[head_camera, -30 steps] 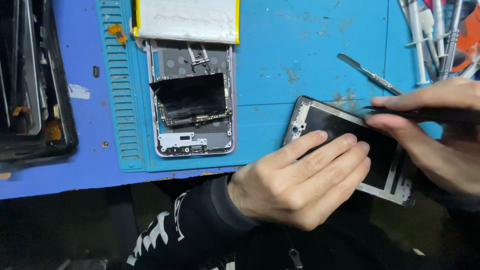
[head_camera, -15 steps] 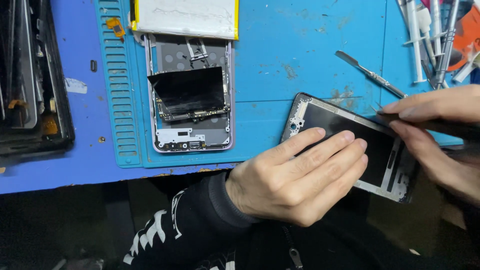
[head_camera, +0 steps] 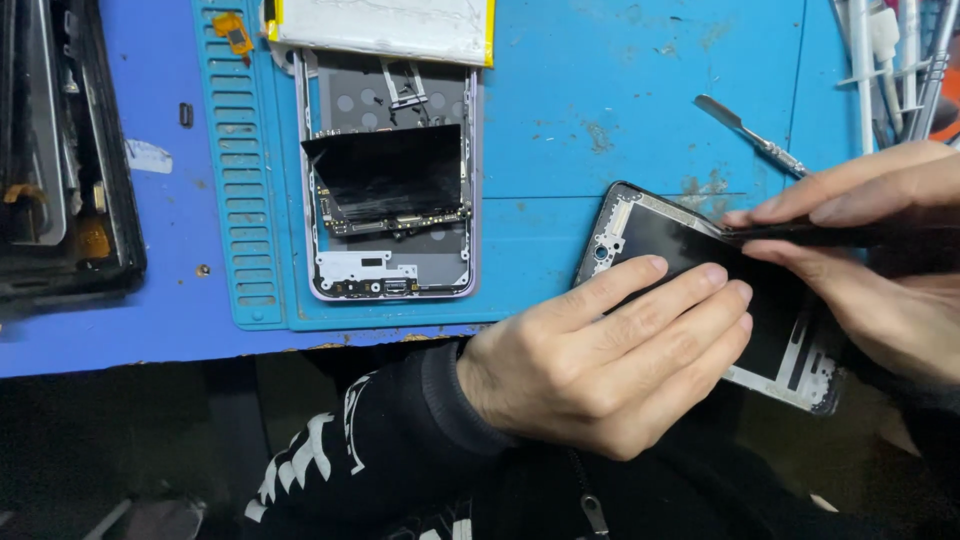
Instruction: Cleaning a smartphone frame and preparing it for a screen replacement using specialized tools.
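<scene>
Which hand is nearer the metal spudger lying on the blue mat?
Right. The right hand lies just below the metal spudger, its fingers almost at the handle end. The left hand presses the phone frame further down and to the left.

We see a bright blue worktop (head_camera: 620, 90), a black-faced phone frame (head_camera: 690, 260) edged in white, a yellow-bordered white battery (head_camera: 385, 28), and a black sleeve (head_camera: 380, 440) patterned white.

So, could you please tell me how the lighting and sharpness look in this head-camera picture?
Head view: even, bright light on the blue mat; the area below the table edge is dark. Soft sheen on the white battery, no harsh glare. The left hand and the phone frame are sharp; the right hand is slightly soft, with a dark thin tool hard to make out.
</scene>
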